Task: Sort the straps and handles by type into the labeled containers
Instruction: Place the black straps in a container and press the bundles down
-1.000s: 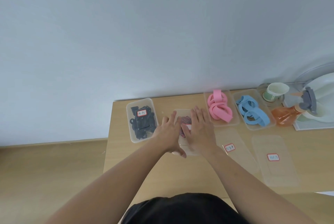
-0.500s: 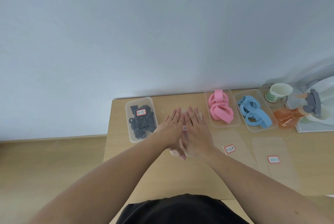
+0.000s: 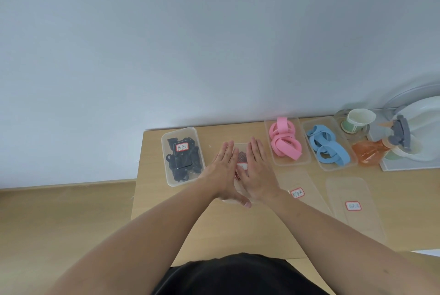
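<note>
Pressing both hands flat on the clear lid of the middle container [image 3: 240,147] on the desk [image 3: 181,213]; laying the left hand [image 3: 222,171] over its left half and the right hand [image 3: 257,168] over its right half, fingers straight and open, gripping nothing; leaving a narrow gap between them, showing a red-patterned strap [image 3: 241,157] and a white label [image 3: 242,166] under the lid; bordering, just to the left, a lidded container [image 3: 166,166] packed with black straps [image 3: 183,172]; bordering, to the right, an open container [image 3: 306,160] of pink straps [image 3: 284,145], and beyond it another open container [image 3: 352,165] of blue straps [image 3: 329,150]; leaving two loose lids [image 3: 307,175] [image 3: 352,190], each bearing a red-bordered label, lying flat on the desk right of the right forearm; crowding the far right corner with an orange spray bottle [image 3: 369,153] and a paper cup [image 3: 359,118].
</note>
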{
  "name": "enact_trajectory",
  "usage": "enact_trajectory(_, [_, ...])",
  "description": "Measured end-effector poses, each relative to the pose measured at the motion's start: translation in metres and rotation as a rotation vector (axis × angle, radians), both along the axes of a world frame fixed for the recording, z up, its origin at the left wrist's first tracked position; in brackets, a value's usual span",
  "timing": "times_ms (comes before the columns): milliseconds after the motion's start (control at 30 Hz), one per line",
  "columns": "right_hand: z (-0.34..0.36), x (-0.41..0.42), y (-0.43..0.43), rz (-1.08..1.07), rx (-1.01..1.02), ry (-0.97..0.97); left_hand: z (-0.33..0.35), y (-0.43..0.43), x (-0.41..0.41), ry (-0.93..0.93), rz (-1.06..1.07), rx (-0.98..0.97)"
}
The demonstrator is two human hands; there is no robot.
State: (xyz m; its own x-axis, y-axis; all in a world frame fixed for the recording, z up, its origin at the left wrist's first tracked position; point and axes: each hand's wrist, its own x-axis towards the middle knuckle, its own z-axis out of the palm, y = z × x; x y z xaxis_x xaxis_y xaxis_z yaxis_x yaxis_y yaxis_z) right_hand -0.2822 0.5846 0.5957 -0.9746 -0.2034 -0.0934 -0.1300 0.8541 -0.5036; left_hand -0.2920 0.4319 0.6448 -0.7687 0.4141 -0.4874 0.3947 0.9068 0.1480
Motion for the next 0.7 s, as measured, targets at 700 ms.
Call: enact_trajectory(700, [-0.002,0.034,0.001,-0.103,-0.061,0.067,-0.023,-0.018,0.057,0.126,0.043,0.037])
